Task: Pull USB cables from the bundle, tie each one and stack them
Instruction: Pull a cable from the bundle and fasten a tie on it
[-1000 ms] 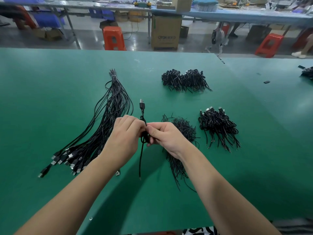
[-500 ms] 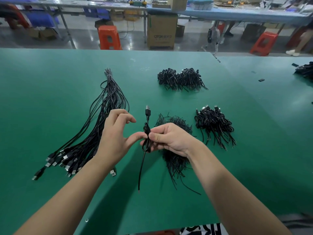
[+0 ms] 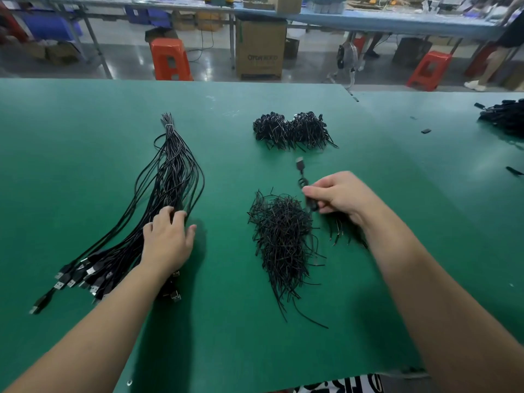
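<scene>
right hand (image 3: 341,194) grips tied cable (image 3: 304,185), left hand (image 3: 167,239) touches bundle (image 3: 170,177)

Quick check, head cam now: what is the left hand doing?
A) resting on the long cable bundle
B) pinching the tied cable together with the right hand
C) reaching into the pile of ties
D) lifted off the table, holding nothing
A: the left hand lies with its fingers on the long cable bundle, while the right hand alone holds the tied cable.

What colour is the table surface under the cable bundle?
Green; the table shows plainly in the head view, under the black cable bundle.
</scene>
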{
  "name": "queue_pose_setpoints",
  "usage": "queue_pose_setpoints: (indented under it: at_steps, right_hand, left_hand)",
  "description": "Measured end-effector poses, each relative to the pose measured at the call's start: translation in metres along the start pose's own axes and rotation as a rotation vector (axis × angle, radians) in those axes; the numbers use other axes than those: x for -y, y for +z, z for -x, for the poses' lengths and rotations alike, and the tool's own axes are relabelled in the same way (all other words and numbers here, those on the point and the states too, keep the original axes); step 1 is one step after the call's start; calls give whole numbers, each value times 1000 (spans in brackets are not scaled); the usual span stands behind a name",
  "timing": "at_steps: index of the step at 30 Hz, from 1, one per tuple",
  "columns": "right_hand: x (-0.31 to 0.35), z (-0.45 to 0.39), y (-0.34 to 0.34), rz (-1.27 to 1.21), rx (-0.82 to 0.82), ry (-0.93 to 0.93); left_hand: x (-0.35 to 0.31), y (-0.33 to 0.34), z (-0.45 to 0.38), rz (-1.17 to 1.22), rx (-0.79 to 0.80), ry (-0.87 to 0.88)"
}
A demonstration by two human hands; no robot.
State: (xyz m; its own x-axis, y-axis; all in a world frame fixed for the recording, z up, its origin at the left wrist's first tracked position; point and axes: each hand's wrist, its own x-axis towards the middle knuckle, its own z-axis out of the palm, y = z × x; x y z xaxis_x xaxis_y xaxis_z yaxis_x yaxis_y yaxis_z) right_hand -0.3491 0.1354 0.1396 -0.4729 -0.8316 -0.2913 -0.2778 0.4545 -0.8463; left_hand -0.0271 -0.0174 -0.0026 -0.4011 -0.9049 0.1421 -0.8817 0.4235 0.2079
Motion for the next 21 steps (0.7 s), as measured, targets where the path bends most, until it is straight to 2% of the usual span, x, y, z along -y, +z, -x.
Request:
queue_pose_setpoints:
  at_steps: [2, 5, 10, 21]
  right_hand:
    - [-12, -20, -29, 156, -190, 30]
    - [-25, -46, -64, 385, -311, 128]
    - [-38, -75, -90, 643, -371, 341]
    - [-62, -101, -73, 794, -413, 397]
  left_hand:
    - [11, 15, 4, -64, 49, -5]
    - [16, 25, 7, -83, 35, 11]
    - [16, 25, 6, -102, 28, 3]
    - [14, 26, 6, -119, 15, -7]
